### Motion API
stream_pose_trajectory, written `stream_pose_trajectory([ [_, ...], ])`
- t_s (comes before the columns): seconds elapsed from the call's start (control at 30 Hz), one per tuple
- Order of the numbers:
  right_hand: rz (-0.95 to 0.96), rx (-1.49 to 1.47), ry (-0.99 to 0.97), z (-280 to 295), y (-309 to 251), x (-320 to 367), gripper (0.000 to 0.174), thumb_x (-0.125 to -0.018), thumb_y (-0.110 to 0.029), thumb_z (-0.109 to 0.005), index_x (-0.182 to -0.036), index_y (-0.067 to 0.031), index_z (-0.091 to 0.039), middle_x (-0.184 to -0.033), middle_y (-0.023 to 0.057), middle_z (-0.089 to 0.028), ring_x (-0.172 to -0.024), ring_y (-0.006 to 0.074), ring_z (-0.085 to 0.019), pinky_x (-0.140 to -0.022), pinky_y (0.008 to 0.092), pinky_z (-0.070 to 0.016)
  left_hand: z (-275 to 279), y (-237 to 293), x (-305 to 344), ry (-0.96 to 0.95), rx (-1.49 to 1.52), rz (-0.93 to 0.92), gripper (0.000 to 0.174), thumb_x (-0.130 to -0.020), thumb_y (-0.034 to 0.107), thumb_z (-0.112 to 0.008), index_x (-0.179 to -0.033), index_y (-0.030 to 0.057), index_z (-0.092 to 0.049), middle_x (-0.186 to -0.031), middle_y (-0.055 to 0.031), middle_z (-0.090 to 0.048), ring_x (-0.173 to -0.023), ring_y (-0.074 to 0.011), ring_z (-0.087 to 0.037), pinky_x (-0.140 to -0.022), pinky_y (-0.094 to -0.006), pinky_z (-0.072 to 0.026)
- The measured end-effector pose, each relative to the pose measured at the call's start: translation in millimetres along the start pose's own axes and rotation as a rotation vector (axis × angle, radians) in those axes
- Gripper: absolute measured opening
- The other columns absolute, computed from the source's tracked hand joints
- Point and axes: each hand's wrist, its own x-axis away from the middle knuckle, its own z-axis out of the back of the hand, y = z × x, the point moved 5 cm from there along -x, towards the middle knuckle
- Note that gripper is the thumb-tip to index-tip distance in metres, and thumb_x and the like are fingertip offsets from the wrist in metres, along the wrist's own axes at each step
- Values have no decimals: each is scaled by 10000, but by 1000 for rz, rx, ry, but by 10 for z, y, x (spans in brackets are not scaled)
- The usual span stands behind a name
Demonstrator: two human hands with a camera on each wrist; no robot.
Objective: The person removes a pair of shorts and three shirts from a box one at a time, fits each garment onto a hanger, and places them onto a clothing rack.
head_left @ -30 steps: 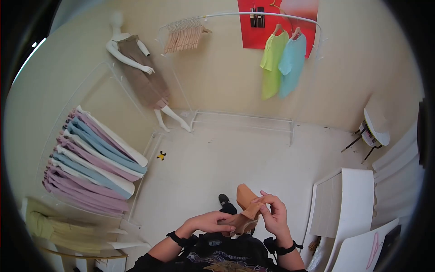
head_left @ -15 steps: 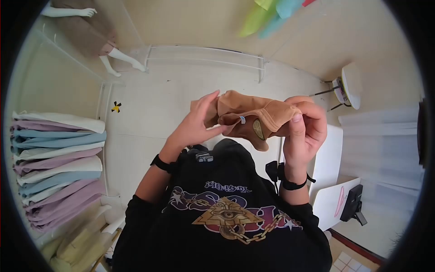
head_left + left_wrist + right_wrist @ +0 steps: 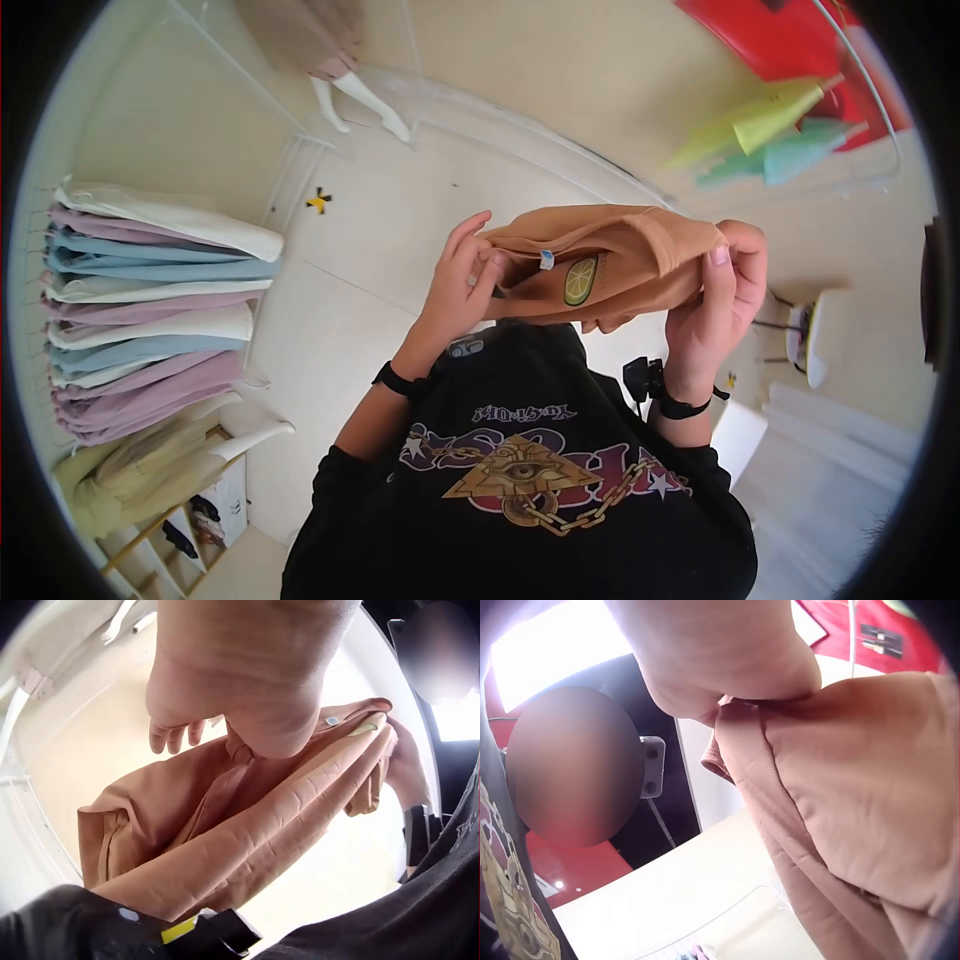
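An orange-brown garment (image 3: 640, 245) with a green citrus-slice patch and a small pale label is stretched between both hands in front of the chest. At its left end, the left hand (image 3: 462, 280) pinches the edge between thumb and fingers, with some fingers raised. The right hand (image 3: 715, 290) grips the opposite end, thumb on top. In the left wrist view the cloth (image 3: 225, 817) hangs in long folds under the left hand (image 3: 240, 682). The right wrist view has the right hand (image 3: 727, 660) over a seamed part of the cloth (image 3: 855, 787); its fingertips are hidden there.
Pink, blue and white garments (image 3: 150, 310) hang on a rack at the left. Below them is a shelf unit (image 3: 190, 530). Mannequin legs (image 3: 365, 105) stand at the back. Lime and aqua tops (image 3: 770, 125) hang upper right. A white chair (image 3: 818, 335) is at the right.
Both hands have raised the garment from near the waist and spread it wider, showing the patch and label. Over the last half second they moved slightly right in the head view, which has also turned.
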Motion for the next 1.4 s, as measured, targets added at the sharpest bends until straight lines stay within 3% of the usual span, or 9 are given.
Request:
stream_pose_trajectory([
  [0.1, -72, -49, 47, 32, 621, -712, 75, -1073, -113, -665, -1052, -49, -632, -800, -72, -591, -708, -9, -443, -655, 176, -347, 482, -168, -551, 375, 133, 15, 145, -1096, 123, -575, -1190, 13, -570, -1268, -180, -678, -1098, -191, -678, -898, -296, -540],
  [0.2, -107, 6, -9, -16, 1110, -1423, 91, -1052, -120, -709, -1028, -58, -647, -804, -80, -586, -695, -13, -452, -634, 176, -354, 1089, -176, -934, 547, -18, 123, 127, -1116, 127, -550, -1201, 33, -558, -1107, -87, -647, -992, -94, -599, -847, -256, -491],
  [0.4, -267, 146, -192, -272, 1881, -2126, 102, -990, -117, -758, -996, -55, -678, -797, -50, -598, -676, 28, -510, -610, 210, -420, 1590, -44, -1546, 760, 174, -19, 65, -1114, 84, -547, -1170, 53, -539, -1006, -22, -582, -845, -75, -541, -749, -225, -460],
  [0.53, -177, 473, -378, -377, 2358, -2377, 125, -949, -108, -771, -1013, -41, -687, -852, 44, -652, -834, 156, -631, -726, 295, -514, 1620, 85, -2096, 650, 230, -102, 88, -1078, 12, -574, -1152, 45, -540, -1047, -58, -621, -843, -89, -593, -719, -232, -495],
  [0.7, -145, 391, -180, -627, 2376, -3003, 169, -970, -131, -779, -1033, -12, -679, -938, 36, -700, -882, 136, -654, -806, 308, -549, 1566, 86, -2950, 357, -2, -206, 230, -964, -125, -637, -1133, 21, -583, -1118, -141, -714, -874, -150, -717, -757, -255, -586],
  [0.93, -205, 145, -3, -1338, 2294, -4125, 328, -1035, -228, -739, -1235, 5, -623, -971, 20, -667, -834, 92, -588, -760, 261, -509, 1634, -27, -3743, -107, -93, -238, 235, -909, -112, -667, -1106, 15, -645, -1021, -98, -742, -904, -132, -727, -794, -260, -581],
  [1.0, -244, 102, -6, -1493, 2344, -4289, 364, -1051, -242, -723, -1274, 16, -598, -941, 0, -642, -811, 74, -563, -745, 245, -493, 1709, -210, -3855, -138, -85, -255, 211, -912, -87, -691, -1093, 16, -658, -995, -78, -755, -906, -101, -718, -779, -247, -572],
  [1.07, -205, 132, -20, -1581, 2385, -4337, 360, -1067, -223, -703, -1285, 35, -579, -896, -37, -583, -786, 46, -512, -720, 225, -463, 1758, -497, -4002, -139, 128, -118, 192, -873, -66, -739, -1022, 37, -677, -912, -108, -759, -829, -234, -780, -716, -291, -579],
  [1.4, -240, 2, 128, -1699, 1944, -4117, 288, -1100, -194, -646, -1270, 35, -603, -963, -17, -647, -876, 50, -578, -774, 221, -479, 2052, -998, -4384, -256, 159, -93, 176, -910, 0, -780, -1055, 12, -680, -941, -115, -754, -823, -156, -727, -730, -285, -579],
])
